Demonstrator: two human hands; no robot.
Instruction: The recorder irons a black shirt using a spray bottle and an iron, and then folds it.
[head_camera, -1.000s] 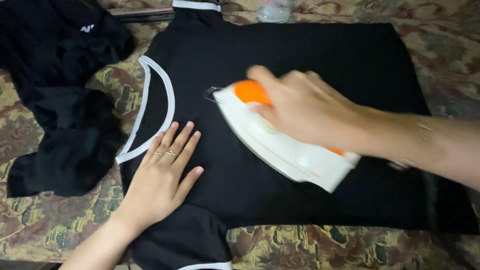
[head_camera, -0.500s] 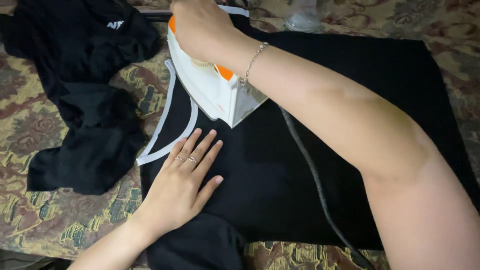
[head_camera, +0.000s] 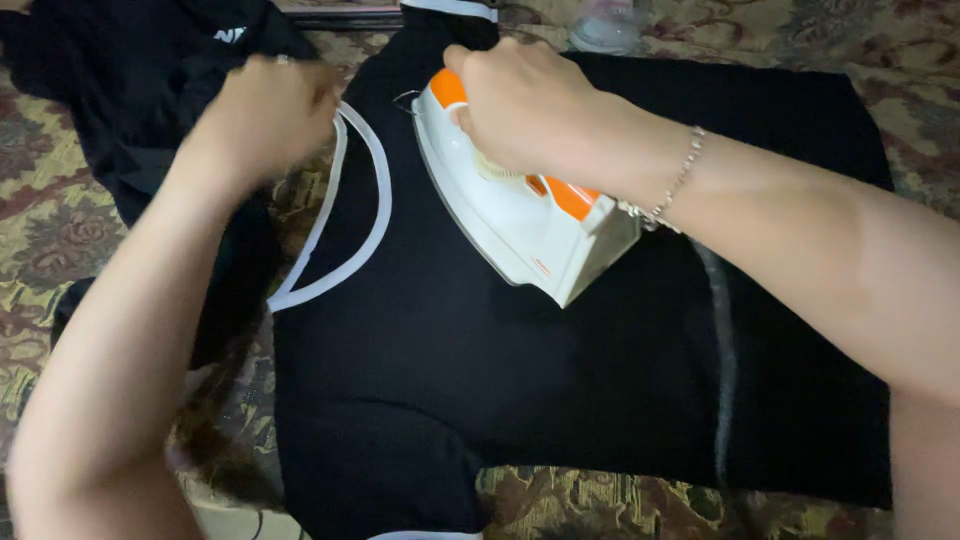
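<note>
Your left hand (head_camera: 268, 115) is curled at the white-trimmed neckline (head_camera: 352, 215) of the black short-sleeved T-shirt (head_camera: 480, 360), though whether its grip pinches the cloth I cannot tell. The shirt lies flat and smooth on a brown floral-patterned cover (head_camera: 40, 250), a crumpled black garment (head_camera: 130, 80) just beyond it. Your right hand (head_camera: 525, 105) has its grip wrapped tight round the handle of the white and orange plastic steam iron (head_camera: 520, 215), resting on the shirt's chest.

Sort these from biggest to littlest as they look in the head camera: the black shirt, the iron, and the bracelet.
1. Black shirt, spread over most of the picture.
2. White and orange iron, resting on the shirt.
3. Silver bracelet, a thin chain on the right wrist.
</note>
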